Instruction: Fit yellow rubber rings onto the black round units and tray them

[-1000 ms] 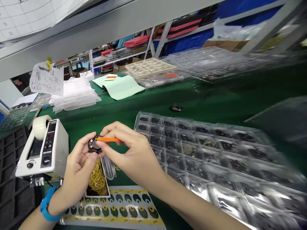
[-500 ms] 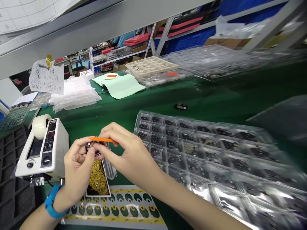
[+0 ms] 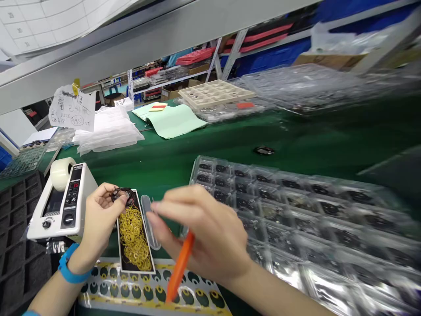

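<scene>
In the head view, my left hand [image 3: 103, 215] pinches the dark ring-shaped part [image 3: 123, 193] between thumb and fingers, above the far end of the box [image 3: 138, 272] of yellow rings [image 3: 134, 241]. My right hand [image 3: 205, 232] is blurred; the orange tool [image 3: 179, 270] is tucked into it, one end slanting down over the printed sheet [image 3: 115, 298], while thumb and forefinger stand slightly parted near the clear plastic case [image 3: 147, 217]. I cannot tell whether they hold anything small. Principal risk, in my judgement: the left pinch bears on a narrow rim, so a slip could drop the part among the yellow rings. Second: these rings lie tangled, and a careless pick could lift several. Third: the tool's low end could scuff or snag the sheet if my wrist dipped. Fourth: a wide right elbow could disturb the clear compartment tray [image 3: 230, 180].
</scene>
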`<state>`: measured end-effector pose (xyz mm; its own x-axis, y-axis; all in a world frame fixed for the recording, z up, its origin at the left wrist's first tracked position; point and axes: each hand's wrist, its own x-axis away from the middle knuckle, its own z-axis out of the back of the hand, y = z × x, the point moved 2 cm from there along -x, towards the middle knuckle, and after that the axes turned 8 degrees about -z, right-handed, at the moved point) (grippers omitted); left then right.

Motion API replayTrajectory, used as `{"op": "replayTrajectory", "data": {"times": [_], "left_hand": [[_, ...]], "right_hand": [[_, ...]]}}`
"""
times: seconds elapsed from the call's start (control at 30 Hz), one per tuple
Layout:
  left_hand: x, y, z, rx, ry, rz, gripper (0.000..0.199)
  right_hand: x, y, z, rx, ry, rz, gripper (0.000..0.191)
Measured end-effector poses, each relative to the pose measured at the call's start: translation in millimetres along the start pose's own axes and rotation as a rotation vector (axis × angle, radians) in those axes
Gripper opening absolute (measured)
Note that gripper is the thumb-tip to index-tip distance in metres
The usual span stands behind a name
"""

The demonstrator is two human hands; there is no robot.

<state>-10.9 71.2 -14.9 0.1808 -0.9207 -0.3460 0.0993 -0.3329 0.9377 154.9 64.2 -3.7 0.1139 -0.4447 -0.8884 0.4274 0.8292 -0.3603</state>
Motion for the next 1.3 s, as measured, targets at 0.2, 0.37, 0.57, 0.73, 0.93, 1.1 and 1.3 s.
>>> {"op": "replayTrajectory", "data": {"times": [0.2, 0.37, 0.57, 0.73, 0.93, 1.1, 1.3], "left_hand": [[15, 10, -9.0, 0.181, -0.056, 0.095, 0.027], [31, 20, -13.4, 0.141, -0.098, 0.016, 0.023], [35, 21, -11.5, 0.0, -0.078, -0.127, 0.019], [35, 21, -9.7, -0.12, -0.041, -0.238, 0.024], [35, 19, -10.8, -0.128, -0.034, -0.27, 0.024], [36, 17, -11.4, -0.175, -0.039, -0.31, 0.024], [37, 19, -12.2, -0.21, -0.021, -0.335, 0.022]], "right_hand": [[4, -1, -8, 0.22, 0.02, 0.108, 0.014], [2, 5, -10, 0.149, -0.012, 0.114, 0.013], [5, 7, -9, 0.112, -0.031, 0.186, 0.011], [4, 9, -8, 0.105, -0.061, 0.261, 0.008], [6, 6, -11, 0.135, -0.033, 0.23, 0.008], [5, 4, -10, 0.126, -0.008, 0.22, 0.011], [7, 2, -10, 0.162, 0.034, 0.215, 0.008]]}}
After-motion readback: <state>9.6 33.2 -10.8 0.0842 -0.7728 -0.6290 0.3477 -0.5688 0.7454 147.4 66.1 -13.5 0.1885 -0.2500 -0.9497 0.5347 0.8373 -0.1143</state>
